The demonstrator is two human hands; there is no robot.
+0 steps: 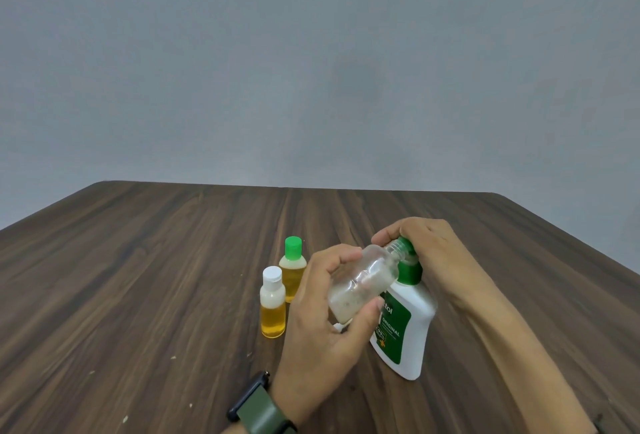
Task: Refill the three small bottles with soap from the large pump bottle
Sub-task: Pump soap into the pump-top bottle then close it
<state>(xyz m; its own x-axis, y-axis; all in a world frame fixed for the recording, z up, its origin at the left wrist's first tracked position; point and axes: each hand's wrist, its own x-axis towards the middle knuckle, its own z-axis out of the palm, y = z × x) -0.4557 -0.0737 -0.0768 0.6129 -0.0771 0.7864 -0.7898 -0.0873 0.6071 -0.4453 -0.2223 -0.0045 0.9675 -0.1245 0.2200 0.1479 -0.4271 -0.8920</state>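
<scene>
Head view: one frame, looking forward and down at both hands over the table.
Uncapped bottle: small clear plastic bottle (363,281), tilted, its open neck against the pump head; cloudy residue inside, lowest end palest.
Left hand: left hand (332,316) grips the clear bottle, thumb and fingers curled round its body.
Large bottle: white plastic pump bottle with green collar and green label (405,326), leaning on the table at right-centre.
Legible writing: "ORIGINAL" plus the letters "tol"; the rest of the brand is hidden by the hand.
Right hand: right hand (426,246) curled over the green pump head, gripping it.
Filled bottles: small amber-filled bottle with white cap (273,302) stands just beside small amber-filled bottle with green cap (293,269), both upright, left of the hands.
Wrist: dark green watch strap (263,409).
Surface: dark wood-grain table (138,277), pale specks near the front.
Background: plain grey wall (311,70).
</scene>
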